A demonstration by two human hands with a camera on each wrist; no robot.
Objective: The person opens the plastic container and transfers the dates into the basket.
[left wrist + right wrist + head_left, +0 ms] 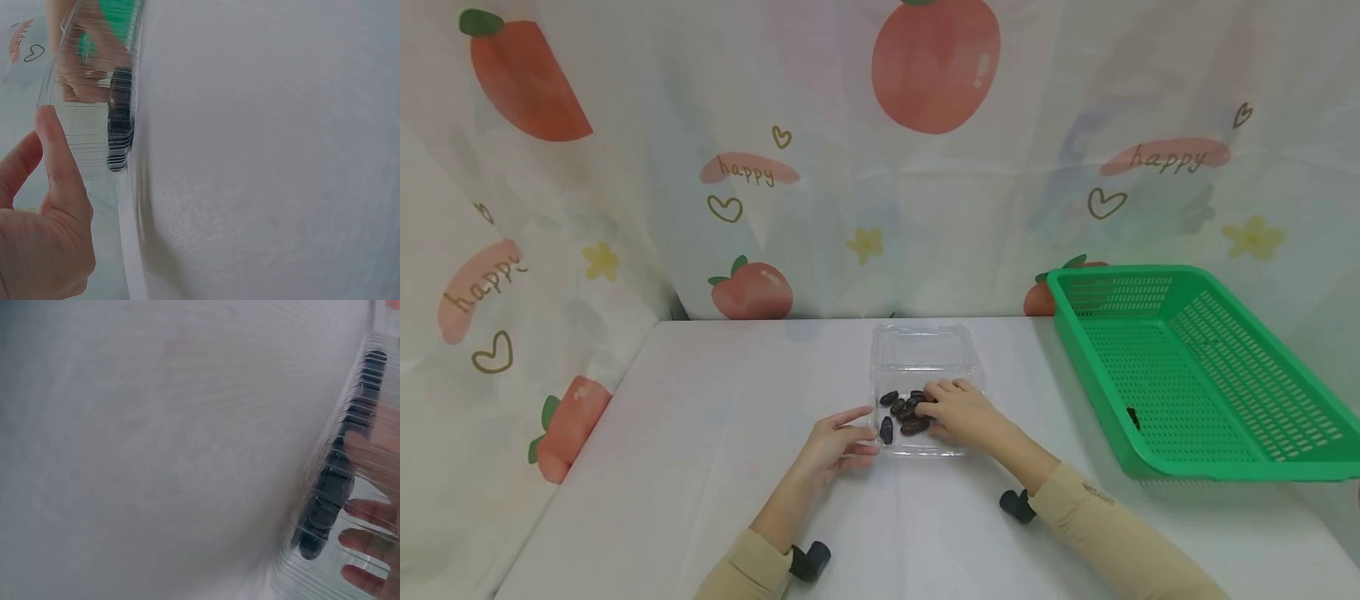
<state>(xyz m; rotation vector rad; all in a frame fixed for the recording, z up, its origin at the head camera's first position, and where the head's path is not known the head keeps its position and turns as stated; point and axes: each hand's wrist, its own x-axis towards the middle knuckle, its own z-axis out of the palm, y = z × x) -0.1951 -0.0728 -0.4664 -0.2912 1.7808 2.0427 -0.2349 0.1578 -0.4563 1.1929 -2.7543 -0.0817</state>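
A clear plastic clamshell box (925,450) lies with its lid raised at the back. Several dark brown wrinkled oval fruits, apparently dates (914,427), rest on its floor. My left hand (842,446) touches the box's left side with extended fingers; the left wrist view shows one fingertip (47,115) against the clear rim. My right hand (962,414) reaches inside over the dates, fingers bent downward. Through the box wall in the right wrist view, its fingers (369,544) hang spread beside the row of dates (334,478). Whether they pinch one is hidden.
A green perforated plastic basket (1138,454) stands at the right of the white table (760,375), one small dark piece (1133,417) inside it. Behind the table hangs a patterned cloth (820,192). Each wrist carries a black camera (810,562).
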